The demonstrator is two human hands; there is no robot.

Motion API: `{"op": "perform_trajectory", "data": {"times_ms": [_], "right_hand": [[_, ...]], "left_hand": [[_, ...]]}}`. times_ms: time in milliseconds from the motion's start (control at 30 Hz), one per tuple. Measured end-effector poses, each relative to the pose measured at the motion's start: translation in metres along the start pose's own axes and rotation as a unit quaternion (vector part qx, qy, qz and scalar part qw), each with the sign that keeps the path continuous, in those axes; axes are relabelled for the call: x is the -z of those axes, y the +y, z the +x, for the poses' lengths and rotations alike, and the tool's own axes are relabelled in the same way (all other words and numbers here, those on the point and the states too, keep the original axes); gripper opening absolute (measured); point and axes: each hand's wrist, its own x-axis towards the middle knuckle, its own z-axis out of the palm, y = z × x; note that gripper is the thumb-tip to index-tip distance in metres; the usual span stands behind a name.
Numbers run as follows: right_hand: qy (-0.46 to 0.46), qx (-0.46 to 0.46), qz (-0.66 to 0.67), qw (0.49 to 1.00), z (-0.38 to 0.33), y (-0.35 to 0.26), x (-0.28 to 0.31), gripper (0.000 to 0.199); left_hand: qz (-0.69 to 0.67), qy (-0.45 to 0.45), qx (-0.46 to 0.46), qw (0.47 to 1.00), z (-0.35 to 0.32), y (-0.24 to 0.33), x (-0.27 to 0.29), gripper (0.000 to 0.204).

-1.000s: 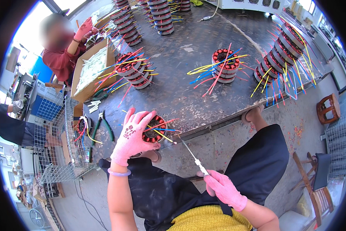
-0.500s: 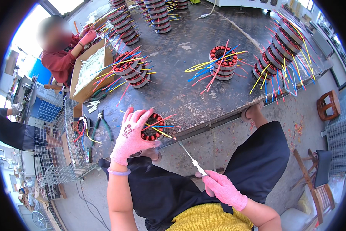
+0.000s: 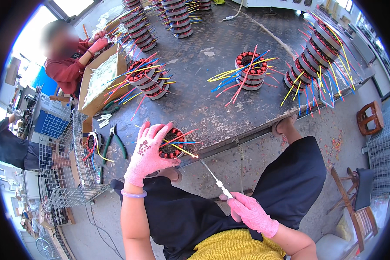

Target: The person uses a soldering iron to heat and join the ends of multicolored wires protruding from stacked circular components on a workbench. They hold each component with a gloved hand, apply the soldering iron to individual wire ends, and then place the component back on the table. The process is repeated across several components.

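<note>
My left hand point(image 3: 146, 151), in a pink glove, grips the left side of a motor stator point(image 3: 179, 152) at the table's front edge. Red coils ring its inside, and red, blue and yellow leads stick out to the right. Gloved in pink too, my right hand point(image 3: 250, 210) is closed round the white handle of a slim torch-like tool point(image 3: 221, 185). Its thin metal rod points up and left to the yellow lead's end, where a small orange glow shows. Whether rod and lead touch, I cannot tell.
Stacked stators point(image 3: 312, 56) stand at the right, with shorter stacks at the middle and left. Green-handled pliers point(image 3: 115, 143) lie left of my left hand. Beyond a cardboard box point(image 3: 87, 82) of white sleeves, a co-worker point(image 3: 67, 69) handles wires. A wire basket point(image 3: 65, 151) stands left.
The glow at the yellow lead's end has grown brighter, and the faint smoke below it has thinned. Both my hands stay almost in place. At the far left, another person has shifted.
</note>
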Motion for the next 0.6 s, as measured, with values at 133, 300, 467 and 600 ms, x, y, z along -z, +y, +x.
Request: {"op": "perform_trajectory", "data": {"times_ms": [133, 300, 467, 600], "right_hand": [[0.001, 0.002, -0.002, 1.0, -0.0007, -0.0003, -0.0002, 0.036], [0.005, -0.003, -0.004, 1.0, -0.0012, -0.0023, -0.0014, 0.036], [0.005, -0.002, 0.0, 1.0, -0.0003, 0.0018, -0.0003, 0.035], [0.007, -0.006, 0.001, 1.0, -0.0018, -0.0023, -0.0016, 0.036]], "left_hand": [[-0.003, 0.0, -0.001, 1.0, 0.0003, -0.0005, -0.0005, 0.102], [0.001, 0.002, 0.003, 1.0, 0.0, 0.0006, -0.0003, 0.102], [-0.004, 0.001, -0.004, 1.0, 0.0002, -0.0011, -0.001, 0.102], [0.002, 0.003, -0.003, 1.0, -0.0005, -0.0008, -0.0004, 0.103]]}}
